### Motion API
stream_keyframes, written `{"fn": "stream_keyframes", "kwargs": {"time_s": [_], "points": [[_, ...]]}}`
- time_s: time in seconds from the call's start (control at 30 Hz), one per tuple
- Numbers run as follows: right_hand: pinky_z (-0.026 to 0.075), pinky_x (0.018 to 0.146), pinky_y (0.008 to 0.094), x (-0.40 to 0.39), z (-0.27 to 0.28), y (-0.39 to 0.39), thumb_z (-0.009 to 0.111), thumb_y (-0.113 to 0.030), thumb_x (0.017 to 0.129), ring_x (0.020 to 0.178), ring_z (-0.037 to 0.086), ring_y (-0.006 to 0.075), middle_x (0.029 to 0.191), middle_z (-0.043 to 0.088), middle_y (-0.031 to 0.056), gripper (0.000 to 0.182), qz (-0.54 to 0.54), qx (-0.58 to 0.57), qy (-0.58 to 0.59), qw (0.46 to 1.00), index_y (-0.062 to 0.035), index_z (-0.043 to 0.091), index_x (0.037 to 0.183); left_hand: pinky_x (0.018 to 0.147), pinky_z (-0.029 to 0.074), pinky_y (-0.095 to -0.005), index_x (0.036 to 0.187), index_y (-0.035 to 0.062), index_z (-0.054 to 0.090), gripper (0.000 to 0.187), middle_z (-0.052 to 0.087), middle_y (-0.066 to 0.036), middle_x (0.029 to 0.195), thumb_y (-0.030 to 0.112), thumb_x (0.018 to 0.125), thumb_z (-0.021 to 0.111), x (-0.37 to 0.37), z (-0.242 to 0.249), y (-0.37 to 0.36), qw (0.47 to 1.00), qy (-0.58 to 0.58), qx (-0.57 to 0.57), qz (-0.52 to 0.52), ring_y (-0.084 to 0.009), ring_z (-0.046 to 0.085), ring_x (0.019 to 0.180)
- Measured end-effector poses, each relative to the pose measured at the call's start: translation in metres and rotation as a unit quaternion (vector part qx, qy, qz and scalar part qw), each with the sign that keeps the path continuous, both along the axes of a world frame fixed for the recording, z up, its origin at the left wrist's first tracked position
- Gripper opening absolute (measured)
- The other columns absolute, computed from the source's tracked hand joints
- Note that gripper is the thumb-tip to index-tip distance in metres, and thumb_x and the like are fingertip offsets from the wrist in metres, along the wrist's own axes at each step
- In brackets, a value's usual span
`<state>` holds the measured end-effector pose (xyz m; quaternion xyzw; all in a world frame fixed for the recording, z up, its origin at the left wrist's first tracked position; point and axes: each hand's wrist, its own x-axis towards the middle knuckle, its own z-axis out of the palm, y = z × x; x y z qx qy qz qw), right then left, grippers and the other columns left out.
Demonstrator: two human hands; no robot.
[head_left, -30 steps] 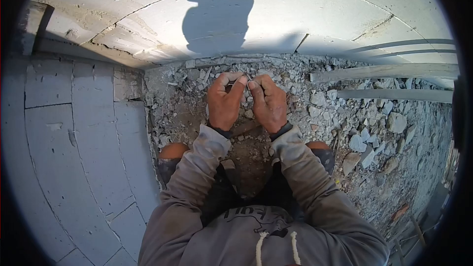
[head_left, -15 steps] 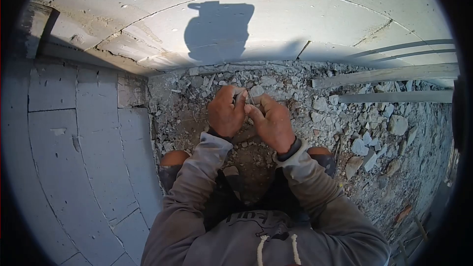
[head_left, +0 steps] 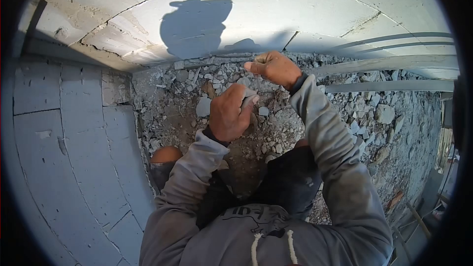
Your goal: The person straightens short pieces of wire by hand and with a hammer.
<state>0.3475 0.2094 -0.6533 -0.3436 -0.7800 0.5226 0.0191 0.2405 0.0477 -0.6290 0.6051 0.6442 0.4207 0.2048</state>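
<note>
Over the rubble, my left hand [head_left: 230, 113] is closed, thumb against curled fingers, around a small pale grey piece [head_left: 249, 93] whose exact kind I cannot make out. Higher and to the right, my right hand [head_left: 276, 70] is pinched closed with the thumb pointing left. A very thin line, perhaps a string or wire, seems to run down from its fingertips toward the left hand; it is too fine to name. Whatever else the right fingers hold is hidden. Broken stones [head_left: 203, 107] lie on the ground just below both hands.
A pale block wall [head_left: 246, 17] rises ahead, and a shaded block wall [head_left: 81, 167] stands on the left. Two long bars [head_left: 389, 86] reach in from the right above the rubble [head_left: 384, 113]. My bent knees [head_left: 166, 154] flank the ground between them.
My hands were close together and have moved apart. The right hand has gone up, away from me; the left has lowered slightly. The view has shifted a little to the right.
</note>
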Motion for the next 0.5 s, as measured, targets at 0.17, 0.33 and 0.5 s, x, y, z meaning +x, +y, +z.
{"fn": "stream_keyframes", "kwargs": {"time_s": [0.17, 0.33, 0.5], "points": [[0.038, 0.052, 0.0286, 0.016, -0.001, -0.044, 0.05, -0.052, 0.089, 0.052, 0.047, 0.0112, 0.053, 0.051, 0.0012, 0.057, -0.061, -0.203, 0.0, 0.977, -0.0031, 0.058, 0.061, 0.056, 0.044, -0.0342, 0.084, 0.0018, 0.057, 0.012, 0.057, -0.01, 0.071, 0.011, 0.082, 0.063, -0.016, 0.01, -0.005, 0.995, -0.085, -0.014, 0.04, -0.0257, 0.059, 0.063], [0.038, 0.052, 0.03, 0.015, 0.013, -0.039, 0.045, -0.05, 0.092, 0.053, 0.045, 0.0118, 0.054, 0.049, 0.0018, 0.057, -0.047, -0.09, 0.081, 0.992, -0.0034, 0.058, 0.061, 0.059, 0.044, -0.0293, 0.092, 0.0001, 0.059, 0.02, 0.06, -0.006, 0.075, 0.02, 0.089, 0.057, -0.03, 0.005, 0.002, 0.958, -0.273, -0.064, 0.065, -0.0135, 0.055, 0.066], [0.04, 0.055, 0.0312, 0.011, 0.007, -0.053, 0.052, -0.03, 0.093, 0.058, 0.048, 0.014, 0.062, 0.051, 0.0042, 0.034, -0.066, 0.017, 0.221, 0.973, -0.0013, 0.058, 0.075, 0.052, 0.034, -0.0192, 0.098, 0.0029, 0.06, 0.026, 0.056, 0.001, 0.076, 0.027, 0.093, 0.052, -0.028, 0.002, 0.004, 0.909, -0.394, -0.129, 0.054, -0.0037, 0.041, 0.06]]}}
